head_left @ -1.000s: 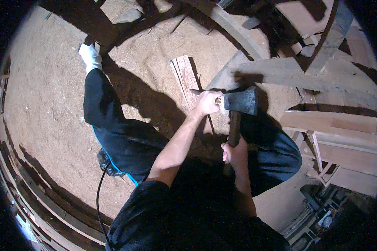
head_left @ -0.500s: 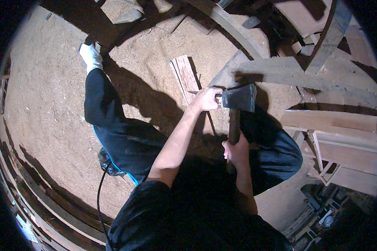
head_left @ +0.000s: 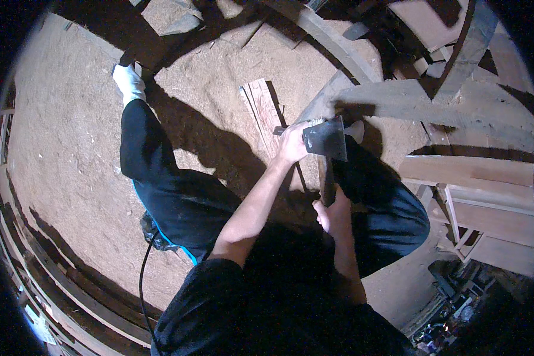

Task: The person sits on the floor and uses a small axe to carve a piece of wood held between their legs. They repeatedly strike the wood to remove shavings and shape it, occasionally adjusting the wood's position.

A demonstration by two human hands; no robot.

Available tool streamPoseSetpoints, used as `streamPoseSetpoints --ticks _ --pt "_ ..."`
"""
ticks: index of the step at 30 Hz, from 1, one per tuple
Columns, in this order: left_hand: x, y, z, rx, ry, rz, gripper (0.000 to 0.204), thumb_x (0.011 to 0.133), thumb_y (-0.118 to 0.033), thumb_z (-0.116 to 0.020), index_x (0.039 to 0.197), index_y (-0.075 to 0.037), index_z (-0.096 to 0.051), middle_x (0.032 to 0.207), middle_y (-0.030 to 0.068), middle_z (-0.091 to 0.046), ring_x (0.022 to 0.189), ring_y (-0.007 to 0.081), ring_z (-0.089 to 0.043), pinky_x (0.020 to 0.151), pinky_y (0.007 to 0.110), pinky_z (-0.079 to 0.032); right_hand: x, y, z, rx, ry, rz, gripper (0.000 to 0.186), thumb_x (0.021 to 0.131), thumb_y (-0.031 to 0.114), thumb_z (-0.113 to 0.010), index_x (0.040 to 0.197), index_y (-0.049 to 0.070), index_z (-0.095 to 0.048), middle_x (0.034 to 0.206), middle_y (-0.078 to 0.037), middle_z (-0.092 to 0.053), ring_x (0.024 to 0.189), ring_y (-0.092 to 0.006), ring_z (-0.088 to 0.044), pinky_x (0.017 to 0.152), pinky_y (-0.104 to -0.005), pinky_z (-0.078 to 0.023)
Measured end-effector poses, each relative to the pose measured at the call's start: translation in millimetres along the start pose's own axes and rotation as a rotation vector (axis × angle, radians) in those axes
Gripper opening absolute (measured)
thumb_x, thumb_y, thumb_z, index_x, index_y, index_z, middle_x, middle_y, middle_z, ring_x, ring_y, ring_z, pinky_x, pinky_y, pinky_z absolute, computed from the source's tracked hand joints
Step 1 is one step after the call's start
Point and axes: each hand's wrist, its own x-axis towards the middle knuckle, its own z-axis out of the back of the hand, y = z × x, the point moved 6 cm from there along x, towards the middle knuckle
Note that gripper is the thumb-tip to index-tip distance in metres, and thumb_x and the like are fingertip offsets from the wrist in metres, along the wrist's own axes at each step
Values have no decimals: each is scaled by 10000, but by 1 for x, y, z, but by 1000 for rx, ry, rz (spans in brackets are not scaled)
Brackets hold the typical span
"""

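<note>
My left hand [head_left: 293, 143] is closed round a chisel, whose dark flat blade [head_left: 279, 130] sticks out on the left and whose pale handle end [head_left: 316, 122] shows on the right. My right hand [head_left: 333, 210] grips the dark wooden handle of a hatchet [head_left: 327, 178]. Its broad dark steel head [head_left: 326, 140] is raised beside my left hand, partly overlapping the chisel's end; whether they touch I cannot tell. Beyond my left hand, a reddish grooved piece of wood [head_left: 261, 107] lies on the sawdust, near the chisel blade.
Sawdust covers the ground [head_left: 71, 148]. A large notched timber [head_left: 397, 101] crosses at the far right, with stacked planks [head_left: 474, 172] nearer. My left foot in a white sock [head_left: 129, 83] rests by a dark beam [head_left: 115, 29]. A black cord [head_left: 141, 279] runs at left.
The hatchet head has swung left, closer to my left hand. My left hand has shifted slightly and the chisel has turned, so more of its flat blade shows.
</note>
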Motion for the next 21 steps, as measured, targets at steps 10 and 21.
streamPoseSetpoints --ticks 10,21 --pt "7 29 -14 121 387 148 351 766 -272 -703 1093 -150 -665 974 118 -693 865 236 -683 793 358 -528 -10 23 8 237 98 -178 260 757 -15 -644 978 7 -509 625 -53 -536 434 -135 -520 399 -289 -426" --pt "-3 24 -3 -43 -85 -196 368 728 -174 -711 1085 -91 -676 977 94 -703 865 233 -687 786 335 -540 -17 27 2 228 156 -269 247 757 -16 -651 959 -2 -511 622 -44 -537 431 -121 -508 404 -283 -421"
